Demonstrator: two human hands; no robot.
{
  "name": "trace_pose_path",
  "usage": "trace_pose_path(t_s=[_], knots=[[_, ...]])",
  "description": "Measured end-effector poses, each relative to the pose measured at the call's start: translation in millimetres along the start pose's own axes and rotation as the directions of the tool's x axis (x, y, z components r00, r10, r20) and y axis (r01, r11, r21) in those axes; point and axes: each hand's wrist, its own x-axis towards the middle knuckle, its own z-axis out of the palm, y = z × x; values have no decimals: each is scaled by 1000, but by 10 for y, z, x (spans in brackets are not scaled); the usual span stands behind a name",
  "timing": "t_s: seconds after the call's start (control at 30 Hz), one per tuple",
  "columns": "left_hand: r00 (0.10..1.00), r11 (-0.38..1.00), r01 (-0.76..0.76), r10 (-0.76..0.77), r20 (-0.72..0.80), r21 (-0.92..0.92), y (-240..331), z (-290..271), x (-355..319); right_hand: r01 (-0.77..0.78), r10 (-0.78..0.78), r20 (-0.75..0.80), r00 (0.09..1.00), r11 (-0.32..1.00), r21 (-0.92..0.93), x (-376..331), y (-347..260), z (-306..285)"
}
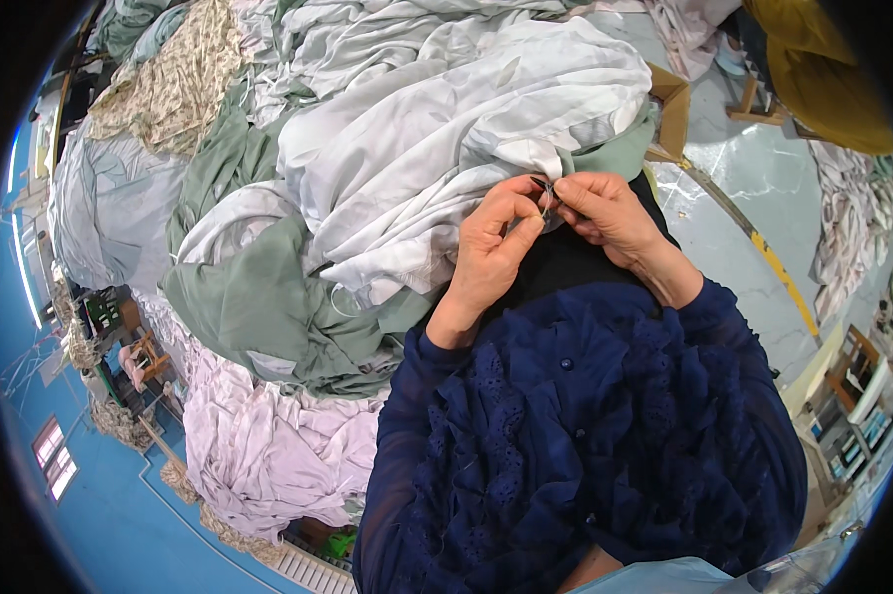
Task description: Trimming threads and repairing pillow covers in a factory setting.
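Both hands meet at the near right edge of a heap of white cloth (407,129). My left hand (496,243) is closed in a pinch, thumb against forefinger. Just beside it, my right hand (615,218) pinches too, its fingertips almost touching the left ones. Between them shows a small dark thing (547,185), too small and covered for me to tell its kind. A gathered end of the white cloth reaches right up to the fingers. Sage-green cloth (258,307) lies bunched to the left, partly under the white.
Lilac-white cloth (278,441) and a floral beige cloth (174,84) lie heaped on the left. A cardboard box (670,114) stands beyond the hands at right. Yellow-black tape (763,249) curves along the grey floor. Mustard cloth (823,84) hangs at the far right.
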Motion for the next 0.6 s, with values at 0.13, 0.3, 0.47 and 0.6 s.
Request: trace_pose_path(t_s=[0.13, 0.3, 0.47, 0.6], knots=[[1000, 1000, -1, 1, -14, 7, -21, -12, -3, 0, 1, -39, 999, 1000, 16, -21, -38, 33], [1000, 999, -22, 22, -1, -32, -25, -34, 25, 7, -7, -16, 1000, 1000, -12, -49, -140, 89], [1000, 999, 9, -10, -9, -34, -22, -10, 34, 101, -102, -12, 995, 994, -47, -15, -27, 51], [996, 996, 67, -70, -52, -57, 50, 39, 21, 261, -288, -185, 939, 952, -157, -61, -143, -87]])
